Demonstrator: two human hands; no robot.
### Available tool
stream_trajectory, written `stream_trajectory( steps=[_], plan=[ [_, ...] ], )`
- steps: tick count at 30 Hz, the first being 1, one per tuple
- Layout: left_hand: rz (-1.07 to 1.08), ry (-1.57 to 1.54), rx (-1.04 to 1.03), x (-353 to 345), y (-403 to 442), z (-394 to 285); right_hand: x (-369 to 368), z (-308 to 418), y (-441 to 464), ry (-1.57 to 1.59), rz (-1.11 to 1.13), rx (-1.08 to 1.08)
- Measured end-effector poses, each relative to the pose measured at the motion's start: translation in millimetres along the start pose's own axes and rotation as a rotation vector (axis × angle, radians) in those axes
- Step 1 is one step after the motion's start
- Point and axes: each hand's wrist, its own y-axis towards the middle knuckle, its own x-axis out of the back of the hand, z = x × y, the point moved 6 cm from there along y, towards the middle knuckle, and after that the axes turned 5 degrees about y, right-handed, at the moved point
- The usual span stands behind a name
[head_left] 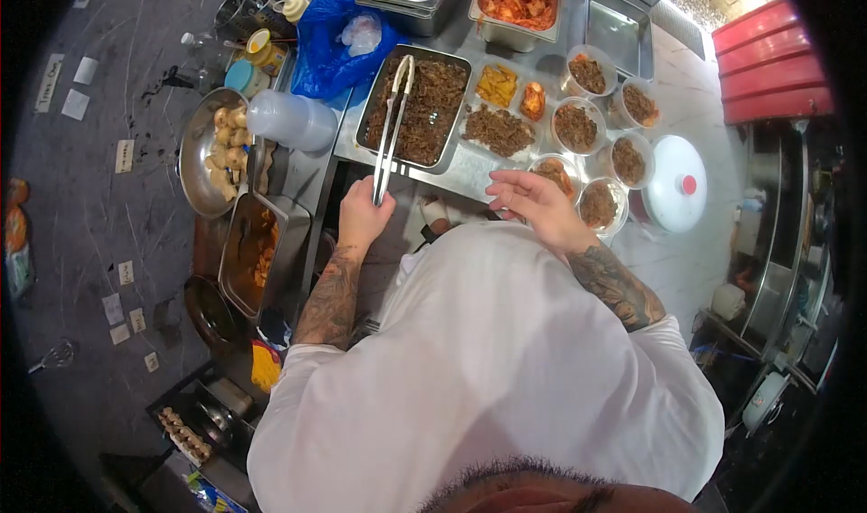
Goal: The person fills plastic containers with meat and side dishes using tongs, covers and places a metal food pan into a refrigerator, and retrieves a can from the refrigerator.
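In my left hand [364,213] is a pair of metal tongs [389,143], gripped near the dark end. The tongs' tips lie over a steel tray [442,164] of shredded brown meat [432,97]. My right hand [533,199] is open with its fingers stretched out, at the near edge of the counter. It partly covers a round plastic tub [553,167] holding reddish and brown food. Beyond it sits a clear compartment container [542,143] with brown meat, yellow pickles [497,85] and kimchi [533,100].
Several round tubs of meat [576,125] stand at the right, beside a white lid with a red knob [675,183]. A kimchi pan [515,39] and a shallow steel tray [619,30] lie behind. Leftward are a blue bag [323,39], stacked plastic tubs [289,120] and a ginger bowl [194,174].
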Motion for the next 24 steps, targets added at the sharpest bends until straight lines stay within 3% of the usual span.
stream_trajectory(
  steps=[9, 15, 18, 20, 22, 23, 24],
  plan=[
    [0.071, 0.158, 0.091, 4.4, 23.8, 26.9, -16.1, -5.1, 5.4, -0.021, 0.025, 0.063],
    [0.238, 0.144, 0.181, 10.1, 32.4, 32.8, -21.7, -2.7, -2.1, -0.013, -0.103, 0.108],
    [-0.057, 0.158, 0.034, 45.6, 55.8, 7.3, -25.3, -7.9, -8.9, 0.037, -0.219, 0.101],
    [-0.169, -0.164, 0.008, 58.7, 92.9, -12.5, -31.4, -12.4, -10.7, 0.073, -0.274, 0.088],
    [-0.277, -0.343, -0.256, 74.7, 154.2, -62.6, -35.8, -10.9, -16.5, 0.093, -0.353, 0.097],
    [-0.257, -0.398, -0.253, 75.0, 188.6, -81.8, -38.4, -12.9, -19.2, 0.094, -0.359, 0.108],
    [-0.386, -0.380, -0.363, 69.9, 228.2, -95.3, -40.6, -13.4, -23.2, 0.097, -0.360, 0.153]
  ],
)
